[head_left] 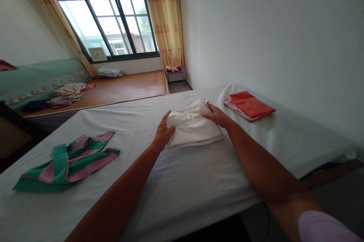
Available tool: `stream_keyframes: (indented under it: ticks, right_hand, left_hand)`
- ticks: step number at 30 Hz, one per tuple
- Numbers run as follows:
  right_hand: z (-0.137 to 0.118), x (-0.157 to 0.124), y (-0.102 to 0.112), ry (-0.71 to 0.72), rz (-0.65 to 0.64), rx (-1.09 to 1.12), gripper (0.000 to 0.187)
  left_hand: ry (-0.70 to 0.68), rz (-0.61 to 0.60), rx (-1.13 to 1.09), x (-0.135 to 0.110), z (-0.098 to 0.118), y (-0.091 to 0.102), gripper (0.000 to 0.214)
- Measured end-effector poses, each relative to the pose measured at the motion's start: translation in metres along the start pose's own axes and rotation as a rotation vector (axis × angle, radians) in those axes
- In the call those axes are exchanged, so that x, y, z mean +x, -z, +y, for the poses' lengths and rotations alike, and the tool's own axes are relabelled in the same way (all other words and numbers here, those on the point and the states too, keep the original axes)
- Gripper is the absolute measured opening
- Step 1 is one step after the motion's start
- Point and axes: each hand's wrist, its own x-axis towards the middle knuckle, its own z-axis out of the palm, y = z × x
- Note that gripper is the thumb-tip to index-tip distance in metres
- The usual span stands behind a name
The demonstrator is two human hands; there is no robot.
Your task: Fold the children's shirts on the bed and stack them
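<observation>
Hands, two, bare. The left edge of the white cloth (195, 126) was grasped by the left hand (164, 132), thumb laid on top; its far right corner was gripped by the right hand (216, 115), thumb likewise on top. The fingers beneath the cloth were partly hidden. Both forearms were cut off by the lower edge of the view; a lilac sleeve (322, 227) was shown on the right arm only.

White cloth, one. Held between the two hands, over the middle of the white sheet (184, 181); whether the sheet was touched by it could not be told. Off-white, plain, folded to a rough rectangle, the top softly creased, the far right corner bunched. The kind of article could not be made out.

Folded cloths, two, stacked to the right: an orange-red cloth (251, 104) was laid over a pink cloth (238, 111), by which the latter was mostly hidden.

Striped garment (54, 170), one, green and pink, spread loosely to the left; its shape was obscured by folds.

Beyond the sheet: one brown mat (133, 84), on which a pale bundle (109, 72) and a clothes heap (68, 92) were placed, the pieces in the heap uncountable; one square clock (97, 54), set before the window (113, 25); two yellow curtains (168, 18), the left one cut off above.
</observation>
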Motion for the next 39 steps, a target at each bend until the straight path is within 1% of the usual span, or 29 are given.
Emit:
stream_keyframes:
  ticks: [1, 3, 4, 5, 6, 7, 9, 10, 12, 14, 15, 17, 19, 20, 22, 25, 27, 29, 32, 34, 36, 37, 39]
  right_hand:
    - [0.001, 0.001, 0.003, -0.052, 0.035, -0.028, 0.063]
    - [0.005, 0.003, 0.007, -0.149, 0.158, -0.186, 0.058]
    - [0.008, 0.004, 0.008, -0.169, 0.217, -0.282, 0.057]
    - [0.011, 0.006, 0.008, -0.162, 0.256, -0.359, 0.057]
    - [0.014, 0.007, 0.007, -0.128, 0.269, -0.404, 0.058]
    - [0.015, 0.008, 0.005, -0.081, 0.260, -0.414, 0.060]
    - [0.016, 0.009, -0.001, -0.004, 0.216, -0.357, 0.068]
    - [0.016, 0.008, -0.003, 0.012, 0.194, -0.309, 0.075]
    - [0.016, 0.007, -0.006, -0.011, 0.147, -0.206, 0.094]
    - [0.018, 0.005, -0.005, -0.053, 0.086, -0.109, 0.113]
    - [0.018, 0.003, -0.004, -0.060, 0.057, -0.070, 0.119]
    - [0.020, 0.001, -0.002, -0.043, 0.023, -0.007, 0.124]
    - [0.019, -0.001, 0.000, -0.022, -0.021, 0.041, 0.122]
    - [0.018, -0.002, -0.001, -0.018, -0.050, 0.056, 0.119]
    - [0.016, -0.002, -0.002, -0.022, -0.095, 0.063, 0.111]
    - [0.014, -0.002, -0.006, -0.035, -0.123, 0.053, 0.086]
    - [0.013, -0.002, -0.009, -0.055, -0.145, 0.076, 0.069]
    - [0.013, -0.003, -0.013, -0.085, -0.142, 0.125, 0.059]
    - [0.009, -0.006, -0.016, -0.112, -0.136, 0.231, 0.052]
    - [0.004, -0.006, -0.016, -0.105, -0.162, 0.335, 0.050]
    - [-0.002, -0.005, -0.017, -0.093, -0.160, 0.449, 0.052]
    - [-0.004, -0.004, -0.018, -0.094, -0.142, 0.498, 0.052]
    - [-0.005, -0.003, -0.020, -0.117, -0.108, 0.567, 0.052]
  left_hand:
    - [0.017, -0.004, -0.001, -0.001, 0.003, 0.005, 0.075]
    - [0.126, -0.014, 0.047, -0.001, 0.004, 0.017, 0.063]
    - [0.174, -0.023, 0.099, -0.001, 0.003, 0.023, 0.060]
    - [0.186, -0.030, 0.169, -0.001, 0.002, 0.027, 0.058]
    - [0.151, -0.034, 0.253, -0.001, 0.001, 0.030, 0.057]
    - [0.073, -0.040, 0.344, -0.002, 0.002, 0.031, 0.055]
    - [-0.138, -0.069, 0.518, -0.004, 0.007, 0.028, 0.054]
    - [-0.230, -0.093, 0.589, -0.006, 0.012, 0.026, 0.054]
    - [-0.357, -0.146, 0.681, -0.012, 0.023, 0.021, 0.055]
    - [-0.451, -0.189, 0.712, -0.018, 0.033, 0.018, 0.054]
    - [-0.496, -0.212, 0.713, -0.021, 0.036, 0.018, 0.054]
    - [-0.563, -0.271, 0.705, -0.024, 0.040, 0.018, 0.053]
    - [-0.590, -0.315, 0.683, -0.025, 0.038, 0.020, 0.051]
    - [-0.588, -0.319, 0.660, -0.024, 0.037, 0.021, 0.050]
    - [-0.559, -0.285, 0.587, -0.021, 0.033, 0.022, 0.048]
    - [-0.475, -0.185, 0.473, -0.017, 0.028, 0.024, 0.044]
    - [-0.416, -0.126, 0.436, -0.014, 0.026, 0.027, 0.042]
    - [-0.374, -0.096, 0.417, -0.013, 0.026, 0.031, 0.041]
    - [-0.341, -0.074, 0.377, -0.011, 0.026, 0.034, 0.039]
    - [-0.296, -0.016, 0.306, -0.009, 0.024, 0.034, 0.040]
    - [-0.199, 0.052, 0.172, -0.006, 0.020, 0.034, 0.048]
    - [-0.128, 0.066, 0.094, -0.005, 0.017, 0.033, 0.055]
    - [0.031, 0.055, -0.034, -0.002, 0.009, 0.033, 0.068]
